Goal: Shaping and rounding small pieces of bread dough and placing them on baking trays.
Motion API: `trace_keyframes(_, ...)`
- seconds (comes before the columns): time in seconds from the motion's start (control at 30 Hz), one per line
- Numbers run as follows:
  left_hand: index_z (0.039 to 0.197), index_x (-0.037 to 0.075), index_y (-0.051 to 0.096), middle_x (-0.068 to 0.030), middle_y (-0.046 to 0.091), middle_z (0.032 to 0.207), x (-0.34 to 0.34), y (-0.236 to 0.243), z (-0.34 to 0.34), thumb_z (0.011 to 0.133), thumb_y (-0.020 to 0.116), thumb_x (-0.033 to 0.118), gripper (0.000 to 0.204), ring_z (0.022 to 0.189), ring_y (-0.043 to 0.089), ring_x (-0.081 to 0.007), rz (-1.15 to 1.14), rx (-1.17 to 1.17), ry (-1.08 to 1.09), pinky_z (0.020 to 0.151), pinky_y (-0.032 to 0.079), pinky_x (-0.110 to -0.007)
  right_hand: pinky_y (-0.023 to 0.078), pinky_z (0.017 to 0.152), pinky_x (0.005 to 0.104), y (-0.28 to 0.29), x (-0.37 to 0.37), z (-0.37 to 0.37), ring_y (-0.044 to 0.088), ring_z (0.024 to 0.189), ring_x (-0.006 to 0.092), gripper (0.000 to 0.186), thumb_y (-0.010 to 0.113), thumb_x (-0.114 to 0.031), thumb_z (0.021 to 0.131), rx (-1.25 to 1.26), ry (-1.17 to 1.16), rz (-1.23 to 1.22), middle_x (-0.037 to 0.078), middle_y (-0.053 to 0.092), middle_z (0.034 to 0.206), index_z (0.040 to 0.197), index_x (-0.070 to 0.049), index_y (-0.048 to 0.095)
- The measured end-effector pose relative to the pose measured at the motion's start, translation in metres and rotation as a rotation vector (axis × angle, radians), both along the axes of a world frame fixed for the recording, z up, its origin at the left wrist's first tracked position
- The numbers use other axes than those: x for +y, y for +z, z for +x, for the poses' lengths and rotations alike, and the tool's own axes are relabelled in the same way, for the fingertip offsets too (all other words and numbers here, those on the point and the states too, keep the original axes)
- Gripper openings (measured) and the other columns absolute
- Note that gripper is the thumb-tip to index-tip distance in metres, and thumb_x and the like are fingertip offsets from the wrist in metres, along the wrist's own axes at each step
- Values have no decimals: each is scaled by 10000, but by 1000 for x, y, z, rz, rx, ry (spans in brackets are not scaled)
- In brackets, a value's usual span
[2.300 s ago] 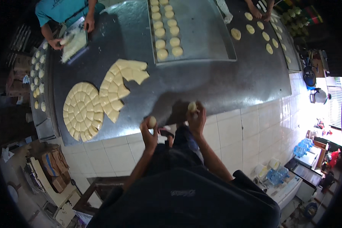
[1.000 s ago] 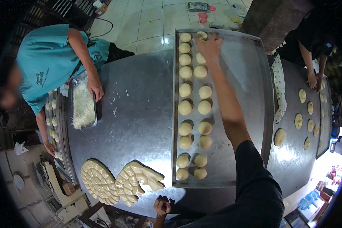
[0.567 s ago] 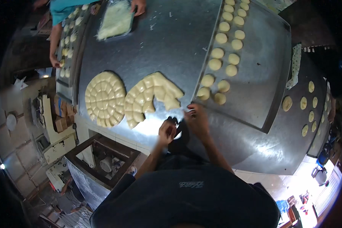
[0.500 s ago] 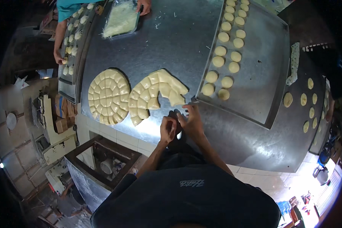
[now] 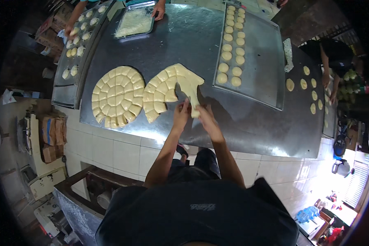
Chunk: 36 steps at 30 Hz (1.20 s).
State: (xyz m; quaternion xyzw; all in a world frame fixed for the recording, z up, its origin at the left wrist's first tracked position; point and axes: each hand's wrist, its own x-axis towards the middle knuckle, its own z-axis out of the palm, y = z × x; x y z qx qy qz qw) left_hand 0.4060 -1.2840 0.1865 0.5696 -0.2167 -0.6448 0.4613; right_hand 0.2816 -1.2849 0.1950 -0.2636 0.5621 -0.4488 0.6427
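Pale, shiny dough lies on the metal table in two scored slabs. The left one is a whole round slab (image 5: 119, 92); the other, a partly used dough slab (image 5: 164, 88), has a gap on its near side. A strip of dough (image 5: 189, 88) is pulled from its right end toward me. Around the strip's near end my right hand (image 5: 208, 121) is closed, slightly blurred. My left hand (image 5: 181, 117) is just left of the strip, fingers together and pointing at the dough; whether a bit of dough is between them is hidden.
A metal baking tray (image 5: 260, 67) with rows of dough balls stands on the right, flattened dough pieces (image 5: 303, 83) beyond it. Far left, a co-worker's hands are at a tray of grated topping (image 5: 135, 22) and a tray of topped balls (image 5: 65, 90). Another person's arms show at right.
My hands have moved from the table's near edge to the dough. The slab's right end is now drawn out toward me, with my right hand on it. The whole view has shifted.
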Motion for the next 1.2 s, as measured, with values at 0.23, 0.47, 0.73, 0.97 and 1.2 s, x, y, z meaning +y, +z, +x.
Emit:
trace_keyframes(0.23,1019,17,596,-68,647,890,-51,-38,-25,934,587,381,373,769,619,-144,-84,209,224,705,516,-277,443,663,244,80,114,-87,548,772,123,409,516,-193,820,-336,123,185,77,580,902,1150,50,526)
trace_keyframes(0.47,1022,-76,491,-133,621,819,-55,-14,-30,849,682,394,536,727,612,-257,-127,-700,229,658,484,-365,410,670,247,129,126,-135,528,769,132,389,501,-352,893,51,-13,106,58,577,871,1022,2,599)
trace_keyframes(0.73,1050,-93,442,-195,611,937,-46,-32,-48,929,597,289,430,833,608,-272,-298,-684,-176,757,468,-380,450,693,411,103,86,-166,560,793,332,427,561,-367,919,699,255,8,199,538,888,976,54,605)
trace_keyframes(0.97,1214,-55,407,-264,447,1121,135,-2,-37,926,542,283,465,1057,438,-419,-53,-769,-362,946,319,-515,393,819,476,43,113,-207,488,911,357,285,597,-257,873,1066,370,-87,214,511,978,981,7,594)
trace_keyframes(1.2,991,-53,498,-273,501,932,61,-34,-71,873,610,242,337,891,489,-443,-436,-1307,-439,871,362,-519,374,856,491,-23,85,-159,473,1007,377,244,577,-264,887,1335,132,-145,188,537,1049,1021,-61,597)
